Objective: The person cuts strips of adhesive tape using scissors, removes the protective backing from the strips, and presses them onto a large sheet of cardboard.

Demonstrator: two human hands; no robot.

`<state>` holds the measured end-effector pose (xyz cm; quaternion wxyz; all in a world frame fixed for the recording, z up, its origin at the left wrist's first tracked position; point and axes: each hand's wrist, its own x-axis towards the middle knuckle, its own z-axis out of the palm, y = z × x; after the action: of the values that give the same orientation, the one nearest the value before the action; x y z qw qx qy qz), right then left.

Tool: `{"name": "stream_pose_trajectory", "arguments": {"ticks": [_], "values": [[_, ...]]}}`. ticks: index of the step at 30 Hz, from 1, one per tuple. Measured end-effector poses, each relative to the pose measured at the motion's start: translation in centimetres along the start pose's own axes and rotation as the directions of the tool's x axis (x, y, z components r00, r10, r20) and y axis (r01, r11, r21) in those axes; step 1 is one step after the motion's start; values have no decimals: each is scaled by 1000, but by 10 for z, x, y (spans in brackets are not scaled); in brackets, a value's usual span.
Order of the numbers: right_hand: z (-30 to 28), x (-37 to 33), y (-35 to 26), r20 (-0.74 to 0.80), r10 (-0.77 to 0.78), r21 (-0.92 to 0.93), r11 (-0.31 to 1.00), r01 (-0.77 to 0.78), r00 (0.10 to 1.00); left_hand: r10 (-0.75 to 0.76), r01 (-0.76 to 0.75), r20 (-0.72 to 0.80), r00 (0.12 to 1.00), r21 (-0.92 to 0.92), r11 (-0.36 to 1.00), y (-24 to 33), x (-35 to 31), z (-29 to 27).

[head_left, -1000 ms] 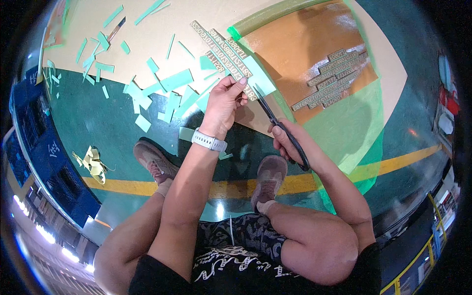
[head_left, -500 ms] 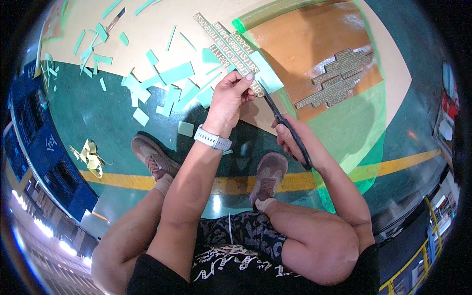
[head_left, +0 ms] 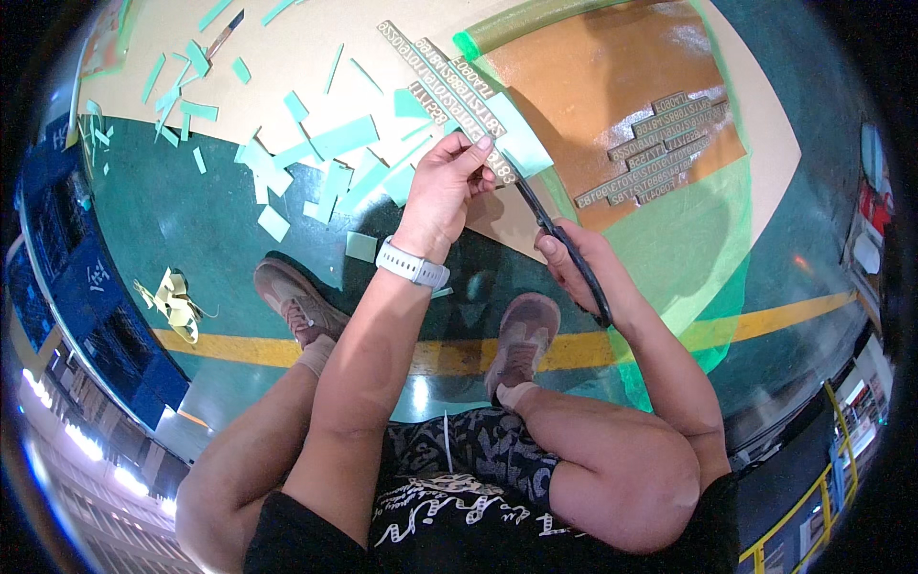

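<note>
My left hand (head_left: 448,177) pinches the lower end of a dark stepped plate of raised mirrored characters (head_left: 435,72), thumb on top. A pale green sheet (head_left: 521,129) shows beside and under this plate. My right hand (head_left: 579,258) is wrapped round the long black handles of what look like scissors (head_left: 577,256). Their working end reaches the plate's lower end, just right of my left fingertips. Whether the blades are apart cannot be made out. A similar stepped character plate (head_left: 660,148) lies to the right on a shiny brown sheet (head_left: 593,77).
Pale green offcuts (head_left: 335,139) are scattered over the tan board (head_left: 316,29) and green floor (head_left: 229,277). A knife-like tool (head_left: 225,36) lies far left. Translucent green film (head_left: 684,249) borders the brown sheet, with a rolled edge (head_left: 535,21) behind. Crumpled yellowish strips (head_left: 175,304) lie left of my shoes.
The scissors' handles and my right hand have shifted slightly to the right. My left hand keeps its pinch on the plate in nearly the same place.
</note>
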<state>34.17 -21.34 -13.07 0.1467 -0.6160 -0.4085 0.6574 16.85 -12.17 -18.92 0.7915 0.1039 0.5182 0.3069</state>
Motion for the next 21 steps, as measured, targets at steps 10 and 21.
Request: {"name": "stream_pose_trajectory", "arguments": {"ticks": [10, 21], "values": [[1, -1, -3, -23, 72, -23, 997, -72, 997, 0, 0, 10, 1000, 1, 1000, -1, 1, -2], [2, -1, -2, -27, 67, -46, 997, -68, 997, -17, 17, 10, 1000, -22, 1000, -2, 2, -3]]}}
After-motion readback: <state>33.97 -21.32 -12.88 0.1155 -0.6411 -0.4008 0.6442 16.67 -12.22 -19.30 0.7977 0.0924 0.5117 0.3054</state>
